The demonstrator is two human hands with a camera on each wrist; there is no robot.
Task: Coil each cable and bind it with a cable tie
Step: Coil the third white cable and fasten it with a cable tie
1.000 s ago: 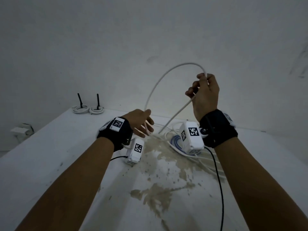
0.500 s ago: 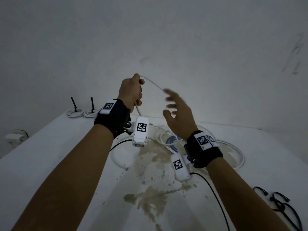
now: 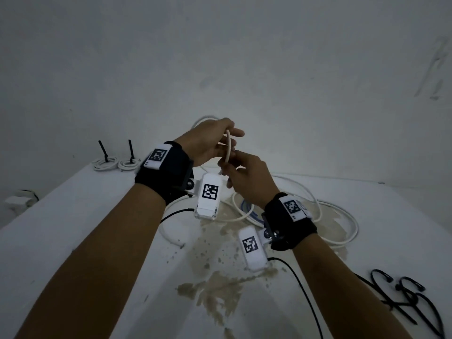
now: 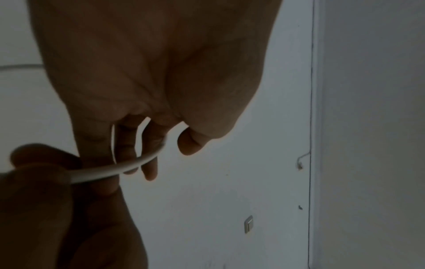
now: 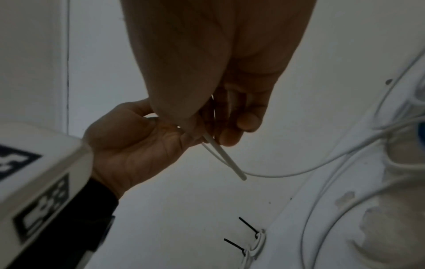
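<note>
Above the stained table, both hands, left hand and right hand, pinching 1 white cable.

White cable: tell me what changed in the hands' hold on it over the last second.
The right hand let go of the white cable, dropped, then came back to pinch it near its cut end. The left hand rose from the table and took hold of it. The two bound coils and the loose black ties stayed put.

White table w/ brown stain; grey wall behind, light switch on it.
</note>
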